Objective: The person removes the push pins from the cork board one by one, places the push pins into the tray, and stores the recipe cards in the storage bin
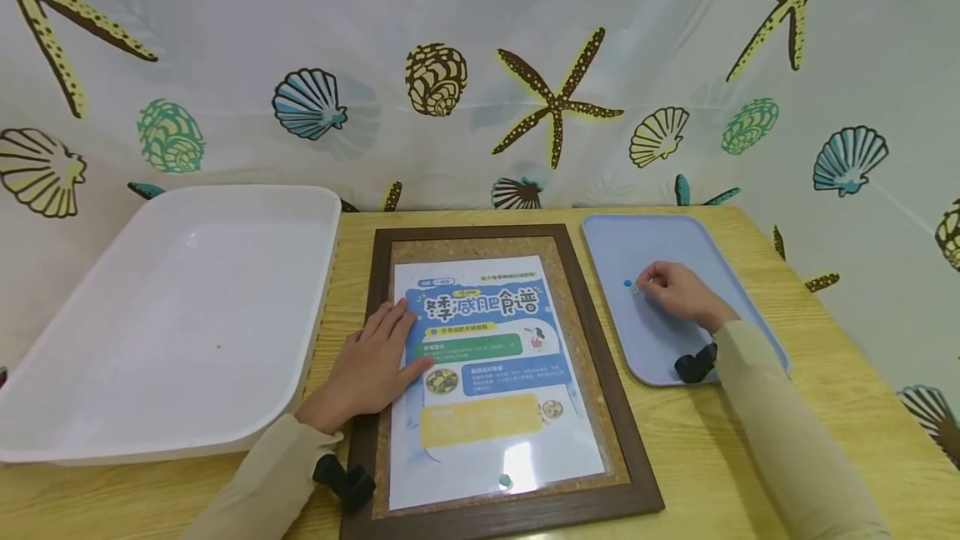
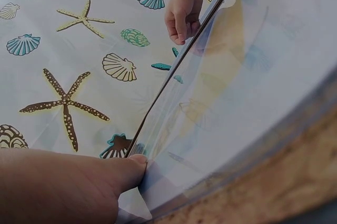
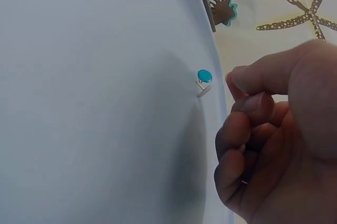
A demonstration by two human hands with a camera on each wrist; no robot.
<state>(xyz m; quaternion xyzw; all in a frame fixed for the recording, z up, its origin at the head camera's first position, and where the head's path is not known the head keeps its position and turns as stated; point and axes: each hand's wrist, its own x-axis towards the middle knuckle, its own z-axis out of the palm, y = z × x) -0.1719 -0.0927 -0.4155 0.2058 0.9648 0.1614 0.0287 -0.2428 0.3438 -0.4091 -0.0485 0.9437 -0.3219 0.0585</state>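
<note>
My left hand (image 1: 378,361) lies with fingers spread across the left edge of a printed sheet (image 1: 487,473) under clear plastic, on a cork board (image 1: 480,250) with a brown frame. In the left wrist view its thumb (image 2: 126,174) touches the sheet's edge. A teal pushpin (image 1: 505,481) sits at the sheet's lower edge. Over the blue tray (image 1: 645,236) my right hand (image 1: 684,294) is curled, thumb against the index finger, with nothing visible between them. Beside its fingertips are a blue pushpin (image 3: 205,76) and a small whitish piece (image 3: 204,91).
A big white tray (image 1: 202,307) stands left of the board, its raised rim close to my left forearm. All of it rests on a wooden table (image 1: 847,407). A curtain (image 1: 465,7) printed with shells and starfish hangs behind.
</note>
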